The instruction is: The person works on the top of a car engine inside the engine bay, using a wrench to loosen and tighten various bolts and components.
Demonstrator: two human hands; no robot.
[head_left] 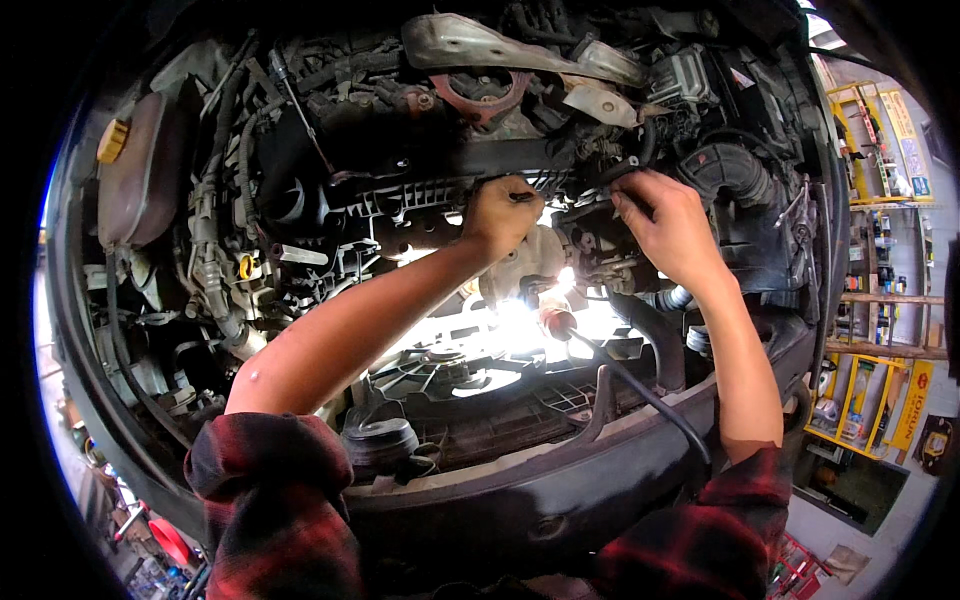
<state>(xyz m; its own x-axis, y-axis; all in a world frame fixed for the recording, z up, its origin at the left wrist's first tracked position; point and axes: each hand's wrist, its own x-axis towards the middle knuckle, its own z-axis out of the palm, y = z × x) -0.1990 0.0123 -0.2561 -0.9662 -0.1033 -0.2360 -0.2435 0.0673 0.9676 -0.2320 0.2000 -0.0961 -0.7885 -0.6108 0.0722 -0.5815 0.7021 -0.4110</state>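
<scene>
Both my arms reach over the front of a car into its open engine bay. My left hand (503,215) is closed in a fist at the middle of the engine, beside a black ribbed plastic part (415,196). A small dark piece shows between its fingers; its kind is hidden. To the right, my right hand (672,232) has its thumb and fingers closed together at a dark piece I cannot identify. Below and between the hands, a lit work lamp (556,314) glares, its black cable (650,398) running toward the front edge.
A coolant tank (148,175) with a yellow cap stands at left. A long thin metal tool (305,115) leans on the engine. Across the back lies a metal bracket (510,48); a ribbed intake hose (722,172) curves at right. Yellow shelving (868,400) stands beyond the car.
</scene>
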